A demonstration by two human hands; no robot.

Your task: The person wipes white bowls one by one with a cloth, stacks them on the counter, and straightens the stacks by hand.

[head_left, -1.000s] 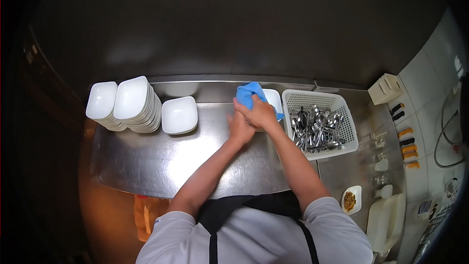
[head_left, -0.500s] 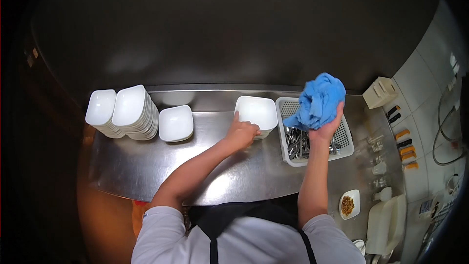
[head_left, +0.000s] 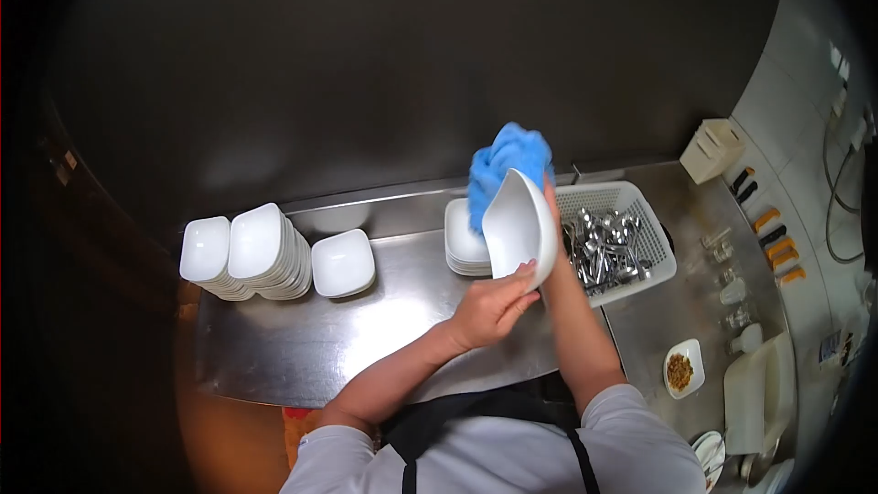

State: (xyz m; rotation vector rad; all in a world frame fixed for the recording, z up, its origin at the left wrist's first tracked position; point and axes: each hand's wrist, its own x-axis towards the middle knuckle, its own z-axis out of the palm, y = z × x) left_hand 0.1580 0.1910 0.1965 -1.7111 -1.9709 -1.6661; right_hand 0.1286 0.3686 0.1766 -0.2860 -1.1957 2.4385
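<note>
My left hand [head_left: 498, 306] is closed on the near rim of a white square bowl [head_left: 517, 238], which is tilted up in the air. Behind that bowl, my right hand [head_left: 551, 201] grips a crumpled blue cloth [head_left: 510, 157]; the bowl hides most of its fingers. The cloth is against or just behind the bowl's far side; whether they touch I cannot tell. Below them stands a short stack of white bowls [head_left: 464, 229] on the steel counter [head_left: 274, 348].
Two tall bowl stacks [head_left: 261, 242] and a low one [head_left: 344, 263] stand on the left. A white perforated basket [head_left: 651, 210] holds metal cutlery [head_left: 604, 242]. On the right are a dish of brown food [head_left: 679, 370], small glasses [head_left: 732, 291] and several knives [head_left: 776, 238].
My left hand has lifted the bowl off the middle stack and tilted it. My right hand has brought the cloth leftward from above the basket to behind the bowl. The view has shifted slightly.
</note>
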